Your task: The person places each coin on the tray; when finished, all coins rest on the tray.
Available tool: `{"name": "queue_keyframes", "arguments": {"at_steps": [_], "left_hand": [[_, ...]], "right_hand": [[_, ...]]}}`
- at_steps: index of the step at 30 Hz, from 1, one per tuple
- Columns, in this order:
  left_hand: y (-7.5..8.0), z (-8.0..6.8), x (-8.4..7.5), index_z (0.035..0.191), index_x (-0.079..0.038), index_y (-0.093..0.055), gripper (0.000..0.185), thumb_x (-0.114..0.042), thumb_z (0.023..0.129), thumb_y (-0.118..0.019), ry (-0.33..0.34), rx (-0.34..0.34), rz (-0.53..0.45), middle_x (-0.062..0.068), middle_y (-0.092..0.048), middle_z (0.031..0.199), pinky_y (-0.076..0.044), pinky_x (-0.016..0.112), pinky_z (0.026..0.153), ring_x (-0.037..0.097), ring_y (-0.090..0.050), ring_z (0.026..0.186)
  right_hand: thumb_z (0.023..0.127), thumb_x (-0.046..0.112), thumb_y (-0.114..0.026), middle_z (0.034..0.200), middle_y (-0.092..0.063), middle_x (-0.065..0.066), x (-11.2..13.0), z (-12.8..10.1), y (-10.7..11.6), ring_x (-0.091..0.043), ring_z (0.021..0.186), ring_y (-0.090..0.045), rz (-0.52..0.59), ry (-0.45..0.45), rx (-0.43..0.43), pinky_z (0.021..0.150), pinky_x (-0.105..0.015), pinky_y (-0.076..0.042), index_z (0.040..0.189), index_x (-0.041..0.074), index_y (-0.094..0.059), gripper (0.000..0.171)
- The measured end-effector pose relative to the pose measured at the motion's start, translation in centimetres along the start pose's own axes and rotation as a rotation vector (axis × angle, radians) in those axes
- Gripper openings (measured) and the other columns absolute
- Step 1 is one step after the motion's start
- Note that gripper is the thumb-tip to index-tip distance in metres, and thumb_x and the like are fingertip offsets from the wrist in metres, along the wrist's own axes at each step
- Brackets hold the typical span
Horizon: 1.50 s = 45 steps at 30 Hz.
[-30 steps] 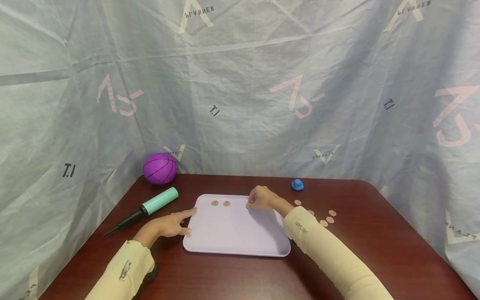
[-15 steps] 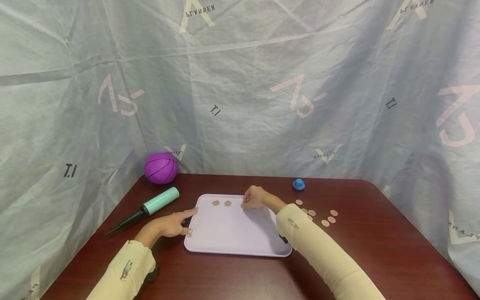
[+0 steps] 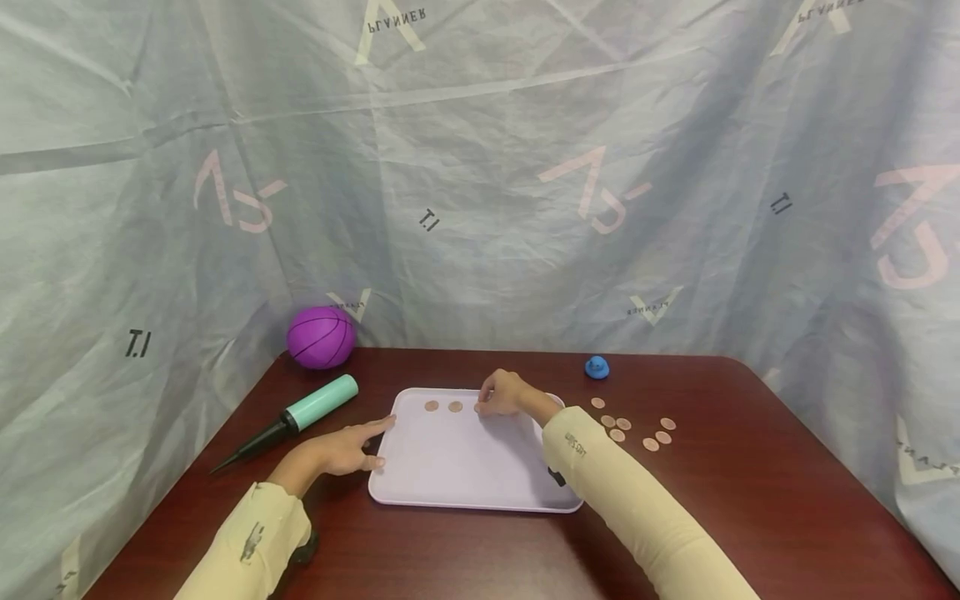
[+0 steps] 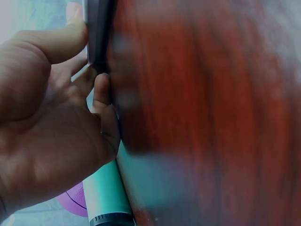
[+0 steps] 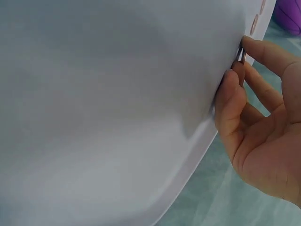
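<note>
A pale lilac tray [image 3: 472,467] lies on the table, with two copper-coloured coins [image 3: 455,407] side by side near its far edge. My right hand [image 3: 504,394] is over that edge, just right of these two. In the right wrist view its thumb and fingers pinch another coin [image 5: 243,56], low against the tray surface. My left hand [image 3: 345,448] rests at the tray's left side, thumb and forefinger stretched onto the rim. From the left wrist the thumb [image 4: 66,43] touches the tray's edge, and the lower fingers bend beside it, near the tabletop.
Several loose coins [image 3: 651,444] lie on the table right of the tray. Behind them sits a small blue rubber duck [image 3: 597,367]. A mint-green hand pump [image 3: 322,402] and a purple ball [image 3: 321,337] are at the left. A grey printed sheet [image 3: 480,183] hangs behind the table.
My right hand has moved left along the tray's far edge, closer to the two coins there, and sits low at the surface. The left hand has stayed in place.
</note>
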<state>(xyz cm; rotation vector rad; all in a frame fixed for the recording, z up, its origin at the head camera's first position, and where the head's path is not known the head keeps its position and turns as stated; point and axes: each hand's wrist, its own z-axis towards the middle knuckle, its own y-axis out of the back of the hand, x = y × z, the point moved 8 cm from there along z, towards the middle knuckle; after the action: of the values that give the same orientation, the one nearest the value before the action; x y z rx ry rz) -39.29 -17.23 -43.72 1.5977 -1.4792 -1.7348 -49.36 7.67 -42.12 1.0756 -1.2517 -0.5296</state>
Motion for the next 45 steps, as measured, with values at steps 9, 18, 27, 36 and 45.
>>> {"name": "queue_keyframes", "arguments": {"at_steps": [9,18,27,36,45], "left_hand": [[0.0,0.0,-0.1,0.155,-0.01,-0.033,0.077,-0.023,0.09,-0.072,0.0,0.0,-0.01,0.022,-0.034,0.156,-0.025,0.062,0.113,0.045,-0.03,0.143],[-0.1,0.2,0.0,0.155,-0.01,-0.033,0.076,-0.023,0.09,-0.072,0.007,-0.003,-0.007,0.022,-0.035,0.155,-0.023,0.064,0.113,0.047,-0.029,0.142],[-0.1,0.3,-0.2,0.155,-0.008,-0.033,0.076,-0.022,0.09,-0.072,-0.004,0.0,-0.001,0.023,-0.036,0.155,-0.023,0.064,0.113,0.047,-0.029,0.142],[0.1,-0.2,0.1,0.155,-0.009,-0.032,0.078,-0.022,0.09,-0.072,0.005,-0.007,-0.017,0.023,-0.035,0.155,-0.025,0.062,0.113,0.046,-0.03,0.142],[-0.1,-0.1,0.2,0.155,-0.008,-0.032,0.078,-0.023,0.09,-0.073,-0.012,-0.003,-0.005,0.022,-0.035,0.156,-0.025,0.061,0.113,0.045,-0.03,0.142]], "right_hand": [[0.083,0.028,-0.08,0.087,-0.066,0.003,0.0,0.0,0.1,-0.012,0.079,-0.057,-0.002,0.008,-0.028,0.069,-0.026,-0.049,0.085,0.018,-0.076,0.011],[0.083,0.027,-0.081,0.085,-0.068,0.004,-0.3,0.2,-0.2,-0.012,0.078,-0.055,0.016,0.027,-0.045,0.071,-0.026,-0.049,0.089,0.016,-0.079,0.013],[0.078,0.023,-0.084,0.08,-0.069,0.004,-0.8,-0.3,0.1,-0.009,0.072,-0.059,0.015,0.024,-0.008,0.066,-0.025,-0.051,0.097,0.015,-0.079,0.021],[0.083,0.016,-0.08,0.095,-0.073,-0.006,-2.1,-3.0,3.5,-0.013,0.068,-0.065,0.104,0.069,0.095,0.055,-0.035,-0.056,0.117,0.007,-0.072,0.036],[0.087,0.014,-0.076,0.098,-0.073,-0.012,-6.7,-7.0,6.7,-0.029,0.076,-0.068,0.151,0.085,0.074,0.054,-0.034,-0.053,0.123,-0.002,-0.066,0.041]]}}
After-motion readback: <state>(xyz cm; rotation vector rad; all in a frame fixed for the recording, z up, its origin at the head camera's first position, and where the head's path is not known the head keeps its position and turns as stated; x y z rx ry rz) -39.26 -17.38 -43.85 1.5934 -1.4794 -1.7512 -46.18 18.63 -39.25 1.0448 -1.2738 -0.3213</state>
